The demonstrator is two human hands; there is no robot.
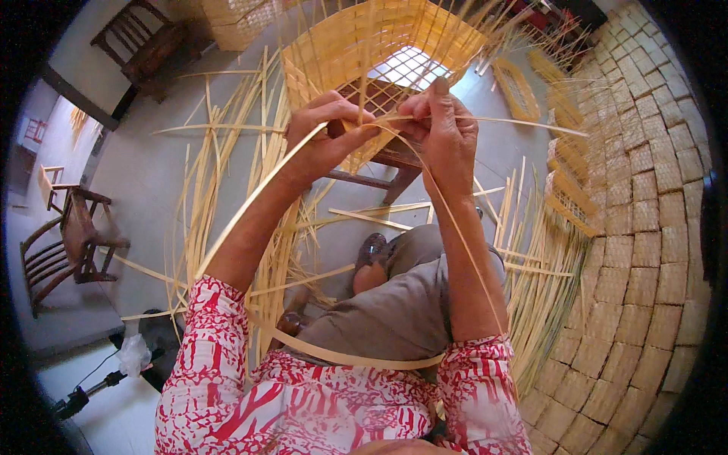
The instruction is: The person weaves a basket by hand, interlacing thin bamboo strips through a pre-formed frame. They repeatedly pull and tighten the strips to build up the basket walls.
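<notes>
A half-woven bamboo basket with an open lattice base sits in front of me on a dark wooden stool. Loose upright strips rise from its rim. At its near edge my left hand pinches a pale bamboo strip, which runs back along my left forearm. Close beside it, my right hand is closed on strips at the same spot, its thumb pointing up. One thin strip sticks out to the right past my right hand, and another trails down along my right forearm. The exact crossing between the fingertips is too fine to make out.
Long loose bamboo strips lie on the floor at left, with another pile at right. Woven baskets are stacked along the right side. Wooden chairs stand at left, near a black stand.
</notes>
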